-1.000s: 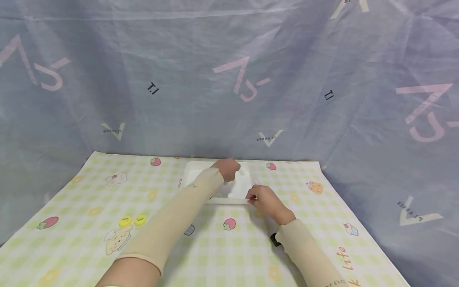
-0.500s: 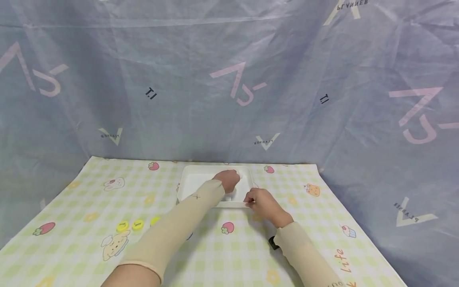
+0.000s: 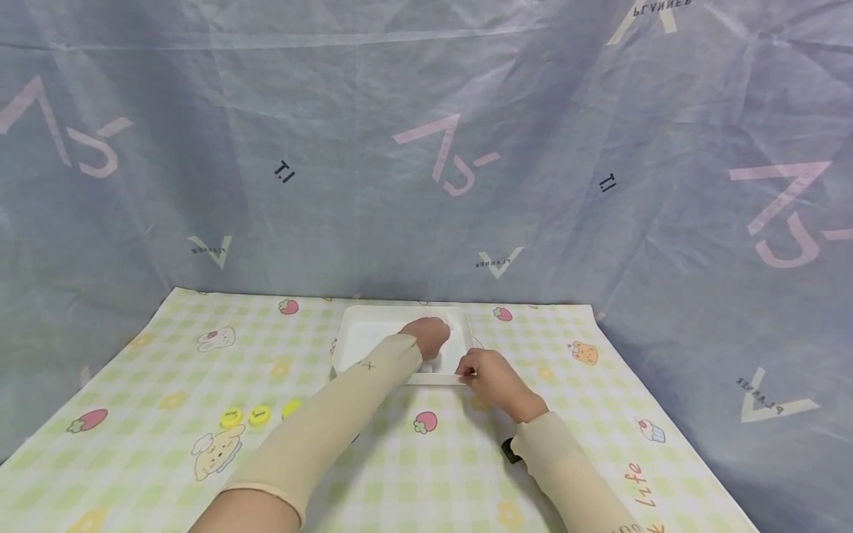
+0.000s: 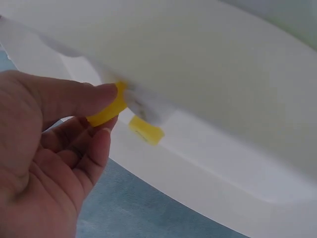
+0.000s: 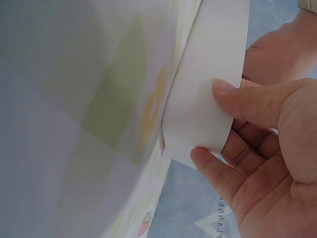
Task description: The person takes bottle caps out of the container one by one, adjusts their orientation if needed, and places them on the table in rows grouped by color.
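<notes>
A white tray (image 3: 369, 334) sits at the back middle of the table. My left hand (image 3: 429, 337) reaches into its right part. In the left wrist view, thumb and fingers of that hand (image 4: 110, 113) pinch a small yellow cap (image 4: 105, 110) against the tray's white inside (image 4: 223, 99). A second yellow patch (image 4: 146, 130) shows just beside the cap; I cannot tell whether it is a reflection. My right hand (image 3: 469, 370) holds the tray's front right corner. The right wrist view shows its thumb (image 5: 247, 101) on top of the rim (image 5: 208, 74) and a finger below.
Three yellow caps (image 3: 231, 416) (image 3: 259, 414) (image 3: 291, 406) lie on the checked tablecloth (image 3: 166, 370) to the left of my left forearm. A blue-grey printed sheet (image 3: 426, 148) hangs close behind the table and around its sides. A small black thing (image 3: 509, 449) sits at my right wrist.
My left hand has come down from the tray's far right corner into the tray. A third yellow cap has come into sight beside my forearm. My right hand stays on the corner.
</notes>
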Tool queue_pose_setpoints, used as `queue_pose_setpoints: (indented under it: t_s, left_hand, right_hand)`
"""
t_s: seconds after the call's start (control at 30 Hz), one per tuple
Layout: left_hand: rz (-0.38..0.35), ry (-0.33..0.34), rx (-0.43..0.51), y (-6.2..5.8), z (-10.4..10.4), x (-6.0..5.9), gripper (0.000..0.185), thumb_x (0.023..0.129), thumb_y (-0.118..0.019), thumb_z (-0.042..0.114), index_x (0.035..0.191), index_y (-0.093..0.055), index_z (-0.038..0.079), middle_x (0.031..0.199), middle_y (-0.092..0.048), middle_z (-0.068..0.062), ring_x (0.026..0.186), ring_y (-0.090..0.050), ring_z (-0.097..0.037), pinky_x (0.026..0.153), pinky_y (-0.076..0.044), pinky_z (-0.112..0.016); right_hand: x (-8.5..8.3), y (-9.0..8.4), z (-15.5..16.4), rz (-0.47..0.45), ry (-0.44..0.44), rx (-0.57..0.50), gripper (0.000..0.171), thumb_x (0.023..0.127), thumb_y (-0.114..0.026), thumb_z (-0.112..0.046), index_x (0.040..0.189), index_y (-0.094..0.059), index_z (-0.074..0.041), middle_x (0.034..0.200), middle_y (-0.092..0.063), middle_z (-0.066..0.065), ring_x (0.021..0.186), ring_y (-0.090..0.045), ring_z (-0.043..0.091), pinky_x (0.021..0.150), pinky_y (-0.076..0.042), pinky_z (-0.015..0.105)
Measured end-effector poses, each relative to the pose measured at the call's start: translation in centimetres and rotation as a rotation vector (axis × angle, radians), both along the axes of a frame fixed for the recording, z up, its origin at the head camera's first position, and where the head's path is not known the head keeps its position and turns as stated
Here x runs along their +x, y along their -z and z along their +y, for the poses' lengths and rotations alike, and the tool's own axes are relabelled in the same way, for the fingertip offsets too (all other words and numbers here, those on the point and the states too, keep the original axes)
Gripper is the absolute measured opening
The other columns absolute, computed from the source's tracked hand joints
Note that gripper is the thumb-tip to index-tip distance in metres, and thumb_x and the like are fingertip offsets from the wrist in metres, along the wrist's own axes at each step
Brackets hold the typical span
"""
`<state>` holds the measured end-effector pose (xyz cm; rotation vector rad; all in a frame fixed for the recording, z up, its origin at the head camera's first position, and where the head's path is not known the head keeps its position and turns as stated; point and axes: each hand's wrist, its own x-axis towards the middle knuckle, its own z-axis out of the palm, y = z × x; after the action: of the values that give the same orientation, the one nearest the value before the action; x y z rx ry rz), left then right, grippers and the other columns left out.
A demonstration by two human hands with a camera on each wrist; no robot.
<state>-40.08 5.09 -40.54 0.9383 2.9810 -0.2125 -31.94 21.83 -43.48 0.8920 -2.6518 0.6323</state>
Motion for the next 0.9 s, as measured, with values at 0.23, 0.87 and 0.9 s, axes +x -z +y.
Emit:
queue_pose_setpoints:
  t_s: [0.23, 0.87, 0.9]
  left_hand:
    - [-0.041, 0.013, 0.036, -1.2, -0.8, 0.6, 0.023, 0.095, -0.062, 0.001, 0.076, -0.062, 0.014, 0.064, -0.053, 0.003, 0.059, -0.043, -0.011, 0.059, -0.041, -0.026]
    - [0.01, -0.055, 0.54, -9.1, -20.2, 9.3, 0.01, 0.086, -0.07, 0.009, 0.096, -0.069, 0.011, 0.096, -0.062, -0.001, 0.083, -0.055, -0.019, 0.076, -0.049, -0.038]
    - [0.025, -0.079, 0.547, -9.0, -21.5, 9.8, 0.01, 0.085, -0.07, 0.009, 0.095, -0.068, 0.012, 0.095, -0.062, -0.001, 0.083, -0.055, -0.019, 0.077, -0.048, -0.038]
  right_hand:
    - [0.3, -0.2, 0.0, -0.013, 0.007, 0.006, 0.015, 0.084, -0.074, 0.004, 0.081, -0.075, -0.011, 0.08, -0.066, -0.003, 0.078, -0.066, 0.014, 0.072, -0.055, 0.027]
    - [0.4, -0.5, -0.4, -0.059, 0.053, 0.018, 0.01, 0.084, -0.075, 0.002, 0.082, -0.075, -0.008, 0.079, -0.064, -0.003, 0.075, -0.063, 0.012, 0.07, -0.054, 0.03]
    - [0.4, -0.6, -0.4, -0.06, 0.053, 0.018, 0.01, 0.085, -0.075, 0.001, 0.082, -0.075, -0.008, 0.079, -0.064, -0.003, 0.076, -0.063, 0.012, 0.071, -0.054, 0.03]
